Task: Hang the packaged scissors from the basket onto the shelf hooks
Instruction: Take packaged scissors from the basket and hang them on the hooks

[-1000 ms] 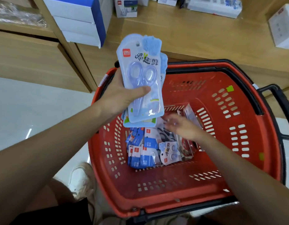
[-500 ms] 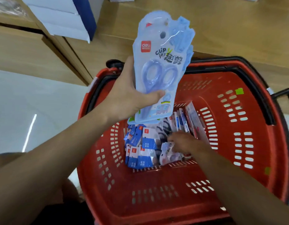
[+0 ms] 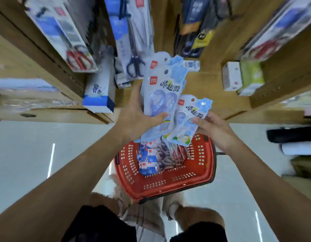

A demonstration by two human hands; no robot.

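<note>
The left hand (image 3: 137, 117) grasps a stack (image 3: 156, 95) of pale blue scissors packs, thumb across the front, held upright at the centre of the view. The right hand (image 3: 215, 131), at 3 o'clock from it, pinches a single pack (image 3: 187, 119) whose edge overlaps the stack. Behind both, at 12 o'clock, a wooden shelf (image 3: 212, 81) carries hung scissors (image 3: 133, 49) on long cards, blurred, close behind the stack's top. A blue-and-white box (image 3: 98, 95) stands at 9 o'clock, and white and green boxes (image 3: 242, 77) at 2 o'clock. At 6 o'clock a red basket (image 3: 168, 186) sits on the pale floor (image 3: 29, 154), with more packs (image 3: 151, 161) heaped toward its far side.
</note>
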